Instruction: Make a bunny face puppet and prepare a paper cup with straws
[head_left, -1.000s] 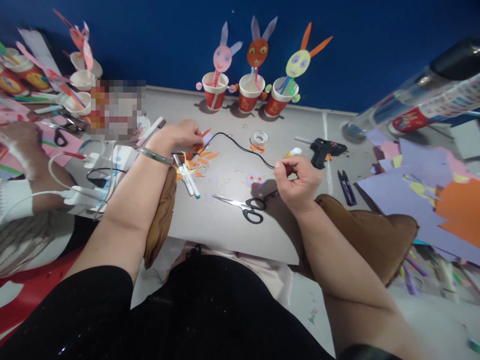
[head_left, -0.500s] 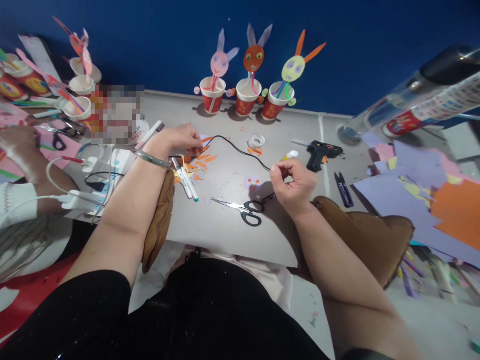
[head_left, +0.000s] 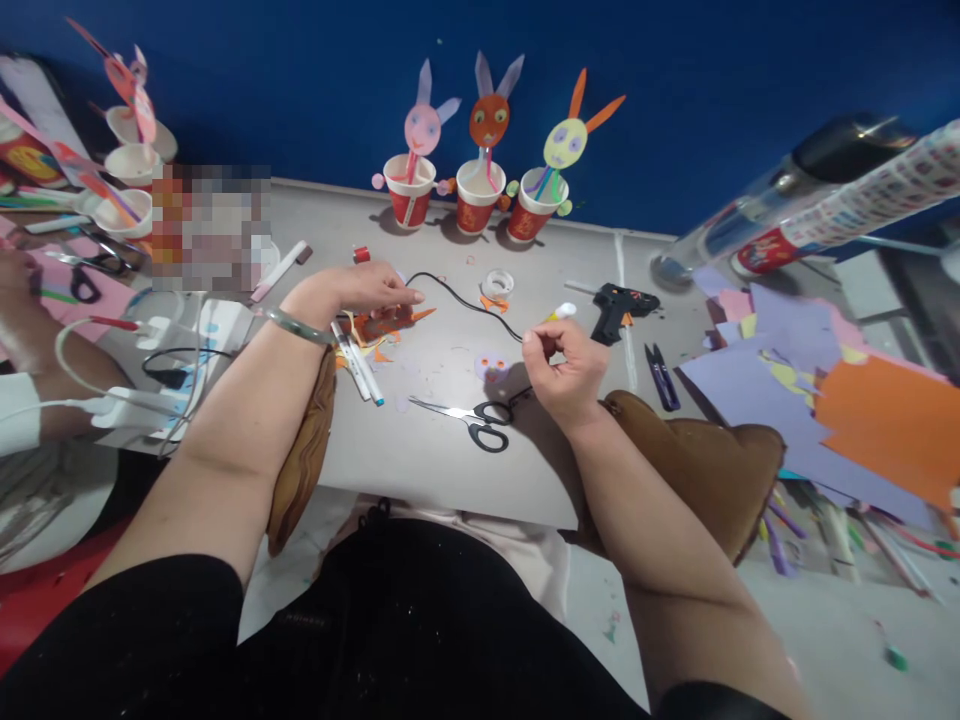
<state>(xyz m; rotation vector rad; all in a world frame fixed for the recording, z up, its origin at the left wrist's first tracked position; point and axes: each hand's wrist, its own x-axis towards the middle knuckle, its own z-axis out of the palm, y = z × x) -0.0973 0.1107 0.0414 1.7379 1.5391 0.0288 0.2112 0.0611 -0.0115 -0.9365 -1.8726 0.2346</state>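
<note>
My right hand (head_left: 566, 372) is closed in a pinch on a thin black cord (head_left: 469, 304), which arcs across the table towards my left hand. Fingers stretched out, my left hand (head_left: 375, 288) hovers over or rests on orange paper scraps (head_left: 386, 325); whether it touches them I cannot tell. Black-handled scissors (head_left: 480, 420) lie partly open in front of me. Between the hands is a small purple paper face (head_left: 492, 367) with orange eyes. White markers (head_left: 358, 362) lie below my left hand. A glue gun (head_left: 622, 308) rests beyond my right hand.
Three red paper cups (head_left: 480, 205) with paper rabbits stand at the back. A tape roll (head_left: 498, 285) sits before them. Purple-handled snips (head_left: 661, 378) and coloured paper (head_left: 750, 390) are right. A power strip (head_left: 135, 408) with cables and another person's arm (head_left: 71, 350) are left.
My left hand has shifted slightly over the orange scraps, its fingers now straighter. My right hand keeps its pinch. The whole view has moved so that things appear further left.
</note>
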